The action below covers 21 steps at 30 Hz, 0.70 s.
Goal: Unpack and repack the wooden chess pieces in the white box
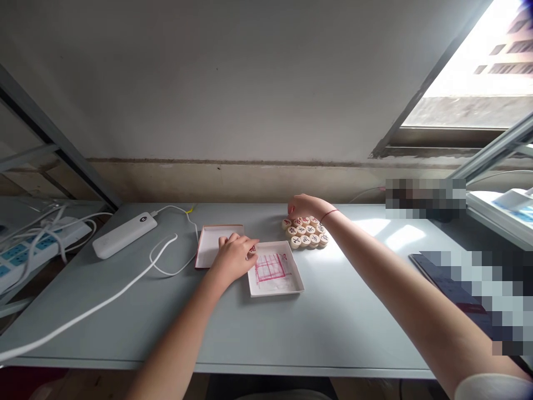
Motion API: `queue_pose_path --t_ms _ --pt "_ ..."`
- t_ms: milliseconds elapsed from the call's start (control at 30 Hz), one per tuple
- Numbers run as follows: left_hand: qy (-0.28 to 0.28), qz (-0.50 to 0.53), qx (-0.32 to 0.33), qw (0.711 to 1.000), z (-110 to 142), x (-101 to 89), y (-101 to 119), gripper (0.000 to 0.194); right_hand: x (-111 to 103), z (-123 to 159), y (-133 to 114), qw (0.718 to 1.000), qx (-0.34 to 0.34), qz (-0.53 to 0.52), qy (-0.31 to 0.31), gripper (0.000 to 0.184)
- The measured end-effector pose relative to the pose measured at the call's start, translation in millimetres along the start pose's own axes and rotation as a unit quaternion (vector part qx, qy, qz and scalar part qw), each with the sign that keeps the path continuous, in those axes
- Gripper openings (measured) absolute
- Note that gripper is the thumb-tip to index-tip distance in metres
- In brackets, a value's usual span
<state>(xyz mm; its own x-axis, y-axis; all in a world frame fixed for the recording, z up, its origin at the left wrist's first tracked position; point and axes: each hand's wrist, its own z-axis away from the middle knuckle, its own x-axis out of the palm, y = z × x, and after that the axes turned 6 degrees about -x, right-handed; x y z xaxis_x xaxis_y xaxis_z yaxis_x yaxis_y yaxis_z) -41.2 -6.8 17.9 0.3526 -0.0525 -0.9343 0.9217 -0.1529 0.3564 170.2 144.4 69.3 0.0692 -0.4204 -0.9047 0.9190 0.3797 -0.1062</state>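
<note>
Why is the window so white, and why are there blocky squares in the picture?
In the head view, the window glares almost white from the bright outside, sun patches light up the table, and the pixelated squares are blurring laid over the picture, not real things.

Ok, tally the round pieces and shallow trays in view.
Round xiangqi pieces clustered by the right hand: 12 visible
Xiangqi piece at the left hand: 1
Shallow white trays: 2
Total: 15

Head-worn view, angled forward and down
</note>
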Motion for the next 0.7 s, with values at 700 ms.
queue_pose_path --t_ms 700 --pt "0.015 -0.005 0.008 1.000 -0.9 2.5 -1.1 0.042 -6.6 3.3 7.4 0.986 -0.027 -0.124 0.110 0.039"
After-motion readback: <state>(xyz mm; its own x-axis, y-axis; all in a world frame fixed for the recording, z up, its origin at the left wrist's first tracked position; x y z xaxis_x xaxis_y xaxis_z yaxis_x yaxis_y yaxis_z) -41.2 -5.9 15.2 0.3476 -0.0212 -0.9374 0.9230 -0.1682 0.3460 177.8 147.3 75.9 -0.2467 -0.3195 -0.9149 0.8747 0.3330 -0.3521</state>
